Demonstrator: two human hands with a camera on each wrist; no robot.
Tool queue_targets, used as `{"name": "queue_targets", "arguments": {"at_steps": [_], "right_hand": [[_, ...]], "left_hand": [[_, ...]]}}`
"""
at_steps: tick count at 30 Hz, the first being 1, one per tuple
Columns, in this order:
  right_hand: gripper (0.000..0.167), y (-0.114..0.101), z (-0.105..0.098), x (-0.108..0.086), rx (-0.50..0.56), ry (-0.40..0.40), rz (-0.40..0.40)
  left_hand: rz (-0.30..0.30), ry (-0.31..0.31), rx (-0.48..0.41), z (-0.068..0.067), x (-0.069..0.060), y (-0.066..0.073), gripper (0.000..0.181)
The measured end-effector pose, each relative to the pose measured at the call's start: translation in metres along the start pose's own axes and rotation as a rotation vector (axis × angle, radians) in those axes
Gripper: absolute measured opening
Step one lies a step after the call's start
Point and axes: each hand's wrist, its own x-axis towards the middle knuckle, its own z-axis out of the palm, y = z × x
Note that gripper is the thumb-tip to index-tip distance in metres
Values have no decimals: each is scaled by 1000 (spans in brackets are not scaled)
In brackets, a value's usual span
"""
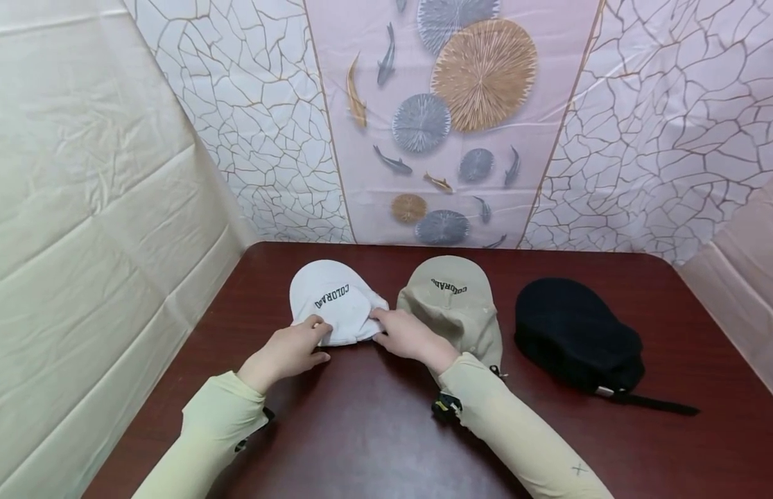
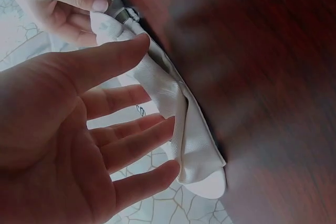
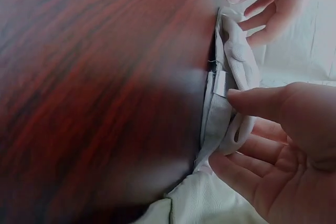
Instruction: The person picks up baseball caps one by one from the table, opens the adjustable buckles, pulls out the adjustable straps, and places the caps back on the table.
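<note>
White cap (image 1: 345, 322), fabric, lying on dark red-brown table (image 1: 336, 430) toward far edge, L of tan cap (image 1: 451, 305) & just beside it; black cap (image 1: 573, 336) farther R, w/ strap trailing onto tabletop. Crown of white cap slack, partly flattened; rounded end faces the patterned wall cloth (image 1: 486, 187). Dark lettering (image 1: 332, 296), "COLORADO", runs aslant across the white. Near edge, seen in L wrist view, is creased & doubled into soft folds w/ a shadowed gap betw. layers; a pale tab (image 3: 220, 83) shows along this edge in R wrist view, next to the R thumb. Fabric there looks ribbed/twill, off-white to greyish in shade. L hand (image 1: 292, 350): fingers extended & spread, touching the near L part, not curled round it. R hand (image 1: 411, 335): pinches near R edge betw. thumb & fingers.
</note>
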Motion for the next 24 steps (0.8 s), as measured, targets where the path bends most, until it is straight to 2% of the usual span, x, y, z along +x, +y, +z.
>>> {"name": "queue_targets", "arguments": {"at_steps": [4,7,10,13,16,18,22,24], "right_hand": [[23,-1,1,0,-15,46,-30],[14,-6,-3,1,-23,87,-53],[15,-12,-12,2,-10,128,-67],[19,-21,-26,2,24,167,-64],[21,-30,-41,2,88,206,-52],[20,-35,-50,1,133,234,-48],[20,-44,-66,-2,204,282,-35],[20,-47,-71,-4,228,298,-32]], "left_hand": [[-12,19,36,-1,0,2,35],[-24,65,76,-5,-2,5,33],[-38,156,114,-14,-6,11,33],[-45,280,121,-25,-9,15,30],[-59,394,74,-40,-11,18,22],[-83,439,13,-52,-12,19,15],[-115,473,-105,-73,-12,20,8],[-111,491,-130,-79,-12,21,7]]}}
